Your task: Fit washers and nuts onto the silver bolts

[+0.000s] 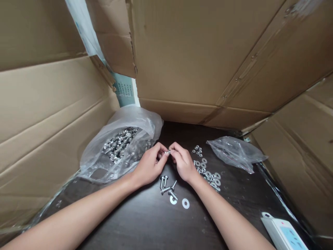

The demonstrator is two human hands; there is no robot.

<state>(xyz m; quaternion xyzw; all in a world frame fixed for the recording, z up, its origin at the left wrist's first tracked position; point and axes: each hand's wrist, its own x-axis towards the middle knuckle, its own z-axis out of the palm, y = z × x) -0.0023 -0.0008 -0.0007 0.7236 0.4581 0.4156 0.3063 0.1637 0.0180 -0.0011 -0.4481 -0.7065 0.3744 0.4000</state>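
Note:
A small metal bolt (168, 152) is pinched at the fingertips of both hands, which meet above the dark table. My left hand (152, 163) grips it from the left with thumb and forefinger. From the right, my right hand (182, 161) closes on its other end; whether a nut sits there is too small to tell. Below the hands lie several loose bolts (166, 185) and two flat washers (185, 203), one partly under a bolt. Beside my right wrist is a pile of washers and bolts (208, 175), with several hex nuts (198, 150) behind it.
An open clear plastic bag (145, 116) full of bolts (121, 142) stands at the left. A flatter plastic bag (235, 152) lies at the right. A white power strip (283, 231) is near the front right. Cardboard walls (197, 52) surround the dark tabletop (125, 222).

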